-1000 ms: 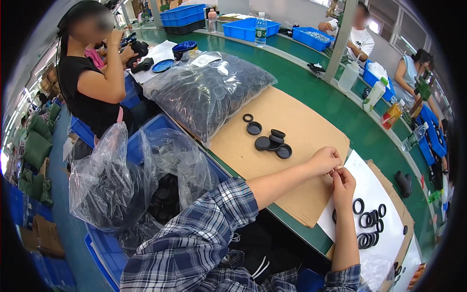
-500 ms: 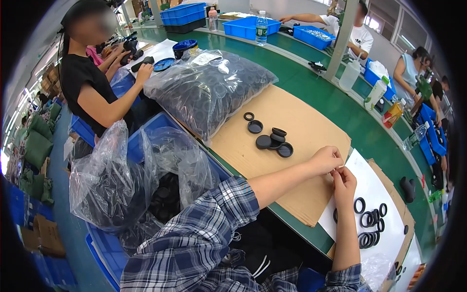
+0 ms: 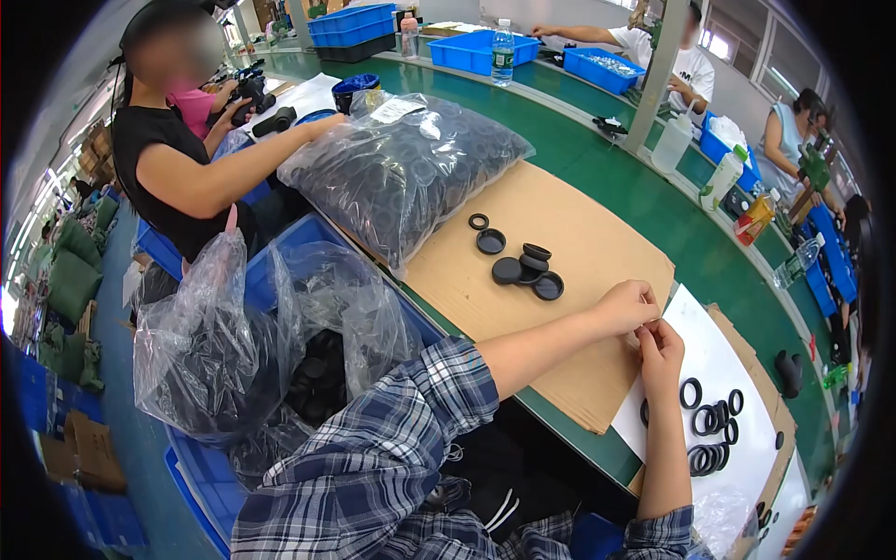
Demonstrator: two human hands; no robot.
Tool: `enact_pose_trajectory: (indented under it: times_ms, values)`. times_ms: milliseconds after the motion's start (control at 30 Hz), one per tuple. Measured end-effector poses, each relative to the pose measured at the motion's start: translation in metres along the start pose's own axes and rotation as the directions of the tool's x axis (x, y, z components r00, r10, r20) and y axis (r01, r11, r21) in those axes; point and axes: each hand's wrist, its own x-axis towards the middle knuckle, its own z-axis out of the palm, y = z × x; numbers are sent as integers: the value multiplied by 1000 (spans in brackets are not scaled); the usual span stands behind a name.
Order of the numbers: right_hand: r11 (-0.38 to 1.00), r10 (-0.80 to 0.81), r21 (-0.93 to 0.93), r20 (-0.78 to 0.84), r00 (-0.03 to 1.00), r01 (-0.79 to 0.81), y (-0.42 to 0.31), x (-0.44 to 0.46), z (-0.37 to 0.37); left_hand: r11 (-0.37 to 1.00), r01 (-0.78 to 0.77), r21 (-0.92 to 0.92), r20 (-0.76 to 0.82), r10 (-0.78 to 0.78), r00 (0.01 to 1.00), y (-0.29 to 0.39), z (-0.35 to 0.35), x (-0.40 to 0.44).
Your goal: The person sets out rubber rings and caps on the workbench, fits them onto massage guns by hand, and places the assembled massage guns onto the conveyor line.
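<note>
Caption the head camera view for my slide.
Left hand and right hand close together between black caps on cardboard and black rings.

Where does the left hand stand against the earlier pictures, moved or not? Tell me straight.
No, not visibly: the left hand keeps the same place over the cardboard sheet, near its right edge.

No wording is showing legibly: a white label is lying on the clear plastic bag, its print being too small to read; a green label is wrapping the water bottle, and dark marks are standing on a person's white shirt, likewise unreadable
</note>
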Motion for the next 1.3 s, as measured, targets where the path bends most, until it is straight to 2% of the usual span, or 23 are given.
enact_pose_trajectory:
  times_ms: [1300]
  values:
    - [999,34,-17,10,999,-34,-2,-1,0,997,-20,70,11,19,1000,-7,0,5]
